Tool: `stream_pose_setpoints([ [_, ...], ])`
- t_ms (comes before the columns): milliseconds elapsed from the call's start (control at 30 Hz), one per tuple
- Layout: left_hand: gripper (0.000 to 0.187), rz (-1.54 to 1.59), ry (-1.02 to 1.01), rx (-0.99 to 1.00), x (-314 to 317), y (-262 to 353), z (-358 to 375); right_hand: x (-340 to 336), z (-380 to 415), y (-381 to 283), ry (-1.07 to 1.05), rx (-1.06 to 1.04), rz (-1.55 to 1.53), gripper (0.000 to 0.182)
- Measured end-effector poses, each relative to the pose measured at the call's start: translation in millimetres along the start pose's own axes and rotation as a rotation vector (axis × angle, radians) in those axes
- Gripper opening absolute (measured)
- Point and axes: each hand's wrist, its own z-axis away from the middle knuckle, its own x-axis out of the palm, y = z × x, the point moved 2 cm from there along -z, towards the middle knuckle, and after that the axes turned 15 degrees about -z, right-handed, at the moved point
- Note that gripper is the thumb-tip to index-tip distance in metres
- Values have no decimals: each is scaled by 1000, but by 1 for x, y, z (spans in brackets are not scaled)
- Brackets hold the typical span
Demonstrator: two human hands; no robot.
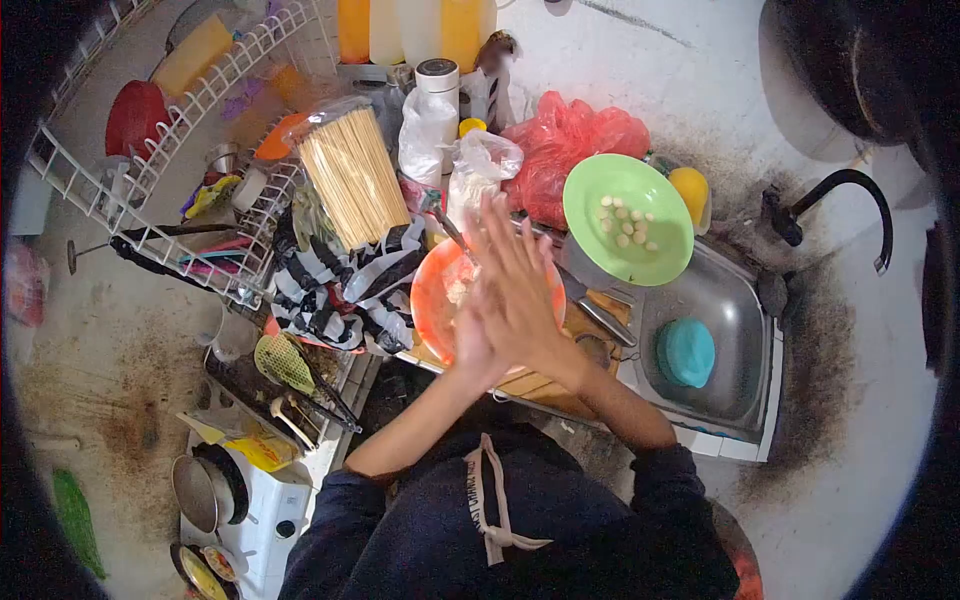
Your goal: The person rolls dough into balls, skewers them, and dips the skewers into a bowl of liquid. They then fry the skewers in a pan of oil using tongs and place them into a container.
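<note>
Over an orange bowl [428, 300] my two hands lie palm against palm. My right hand [515, 290] is on top, its fingers stretched up and away from me. Mostly covered beneath it is my left hand [476, 340]. Whatever sits between the palms is hidden. Inside the bowl a pale, crumbly mass [459, 285] shows beside a spoon-like handle [450, 228]. Several small pale balls [625, 222] rest on a light green plate [590, 190] to the right of my hands.
A knife [606, 322] lies on a wooden board [560, 388] beside the sink [735, 375], which holds a turquoise object [686, 352]. Skewers [353, 180], bottles [438, 110] and a red plastic bag [580, 140] crowd the back. A stove [270, 520] stands lower left.
</note>
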Motion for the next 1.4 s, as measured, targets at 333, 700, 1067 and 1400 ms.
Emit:
stream_pose_setpoints([
  [333, 59, 259, 194, -410, -6, 25, 15, 8, 6, 2, -117, -11, -71, 74],
  [700, 61, 77, 233, -426, -1, 34, 11, 8, 15, -11, -47, -24, -246, 73],
  [1067, 75, -23, 151, -579, 23, 40, 10, -18, 3, -18, 131, 98, -195, 73],
  [1400, 65, 189, 120, -352, 6, 9, 19, -9, 8, -25, 199, 49, -374, 59],
])
